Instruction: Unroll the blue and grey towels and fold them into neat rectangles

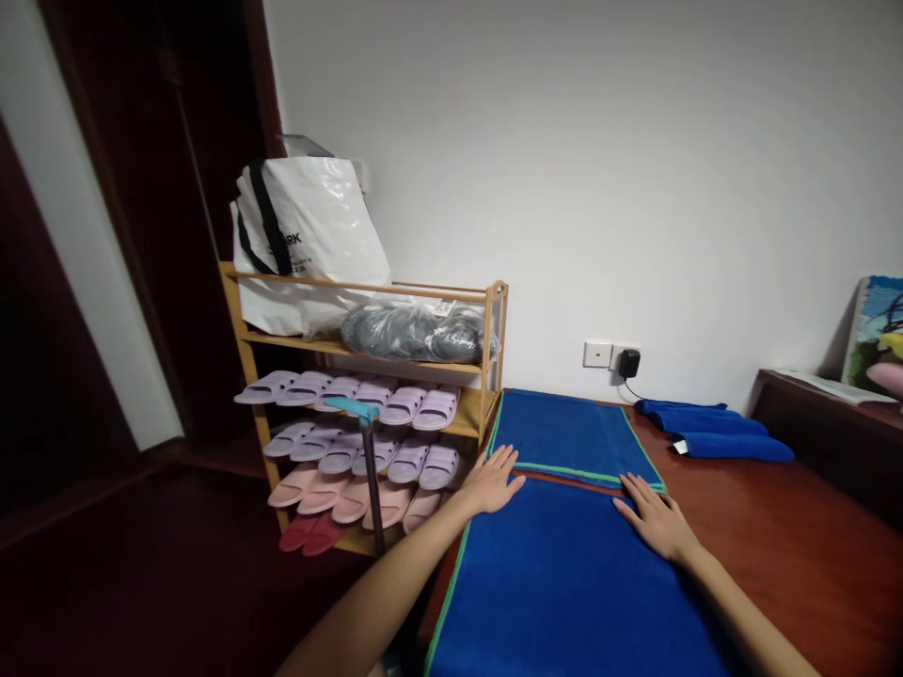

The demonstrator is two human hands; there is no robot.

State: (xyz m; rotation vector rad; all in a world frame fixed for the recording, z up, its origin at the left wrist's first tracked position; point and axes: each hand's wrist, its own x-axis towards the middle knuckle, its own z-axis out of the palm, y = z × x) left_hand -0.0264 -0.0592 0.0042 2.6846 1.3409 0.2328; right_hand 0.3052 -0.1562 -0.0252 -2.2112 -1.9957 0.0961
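Note:
Two blue towels with green edging lie flat on a reddish-brown wooden table. The near blue towel [564,583] is spread in front of me, and the far blue towel [571,431] lies just beyond it toward the wall. My left hand [492,481] rests flat at the near towel's far left corner, fingertips reaching the far towel's edge. Across from it, my right hand [656,520] lies with fingers spread at the near towel's far right corner, its fingertips by the far towel's green border. Neither hand grips anything.
Several rolled blue towels [734,447] lie at the table's [790,555] back right. A wooden shoe rack [486,376] with several slippers [405,404], a white bag [324,212] and plastic-wrapped grey items [416,331] stands left. A teal-topped pole [372,480] stands before it. A black plug [627,363] sits in the wall socket.

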